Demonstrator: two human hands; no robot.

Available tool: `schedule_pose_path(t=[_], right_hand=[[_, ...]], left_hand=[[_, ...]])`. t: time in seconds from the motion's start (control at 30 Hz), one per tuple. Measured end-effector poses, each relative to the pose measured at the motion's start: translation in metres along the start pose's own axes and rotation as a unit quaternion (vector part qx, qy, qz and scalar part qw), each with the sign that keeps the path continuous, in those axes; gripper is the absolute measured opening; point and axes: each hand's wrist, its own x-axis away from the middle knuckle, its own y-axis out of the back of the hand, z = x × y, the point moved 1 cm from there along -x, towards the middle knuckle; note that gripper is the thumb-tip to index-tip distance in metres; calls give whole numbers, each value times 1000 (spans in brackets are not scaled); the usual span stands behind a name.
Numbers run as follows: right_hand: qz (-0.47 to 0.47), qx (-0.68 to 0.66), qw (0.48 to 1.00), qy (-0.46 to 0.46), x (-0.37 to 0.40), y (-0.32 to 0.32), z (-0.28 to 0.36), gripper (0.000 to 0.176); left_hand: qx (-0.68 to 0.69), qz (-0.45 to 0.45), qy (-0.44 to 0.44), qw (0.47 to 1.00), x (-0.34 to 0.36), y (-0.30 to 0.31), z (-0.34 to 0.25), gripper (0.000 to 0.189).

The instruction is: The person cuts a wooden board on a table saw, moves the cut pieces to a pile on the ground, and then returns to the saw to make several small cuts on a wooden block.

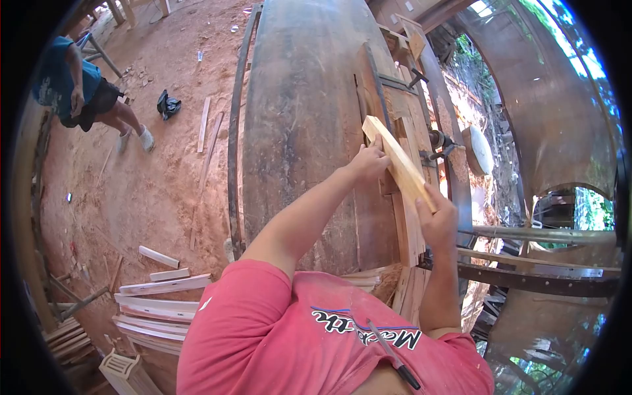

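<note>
A squared length of pale wood (pixel 399 162) lies at a slant over the right side of a large worn machine table (pixel 296 112). My left hand (pixel 370 160) is closed round its far part, with the thumb and fingers at its edge. My right hand (pixel 437 217) grips the near end. Just beneath and beside the wood are more wooden strips (pixel 409 224) along the table's edge. A dark metal bar (pixel 376 79) lies beyond its far end.
Right of the table are clamp-like metal fittings (pixel 417 79) and a round pale disc (pixel 481 151). Cut wooden pieces (pixel 158 306) are stacked at lower left. Another person (pixel 72 85) stands on the dirt floor (pixel 178 158), near a black bag (pixel 168 105).
</note>
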Motion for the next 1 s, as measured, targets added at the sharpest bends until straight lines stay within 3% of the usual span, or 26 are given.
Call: schedule_pose_path(t=[0.23, 0.43, 1.0], right_hand=[[6, 15, 999, -35, -73, 30, 27, 33], [92, 38, 994, -53, -136, 50, 46, 35], [174, 22, 984, -5, -271, 45, 38, 31]], left_hand=[[-2, -23, 13, 1000, -17, 17, -14, 53], [62, -54, 34, 996, -25, 23, -26, 52], [129, -101, 45, 985, -56, 30, -23, 45]])
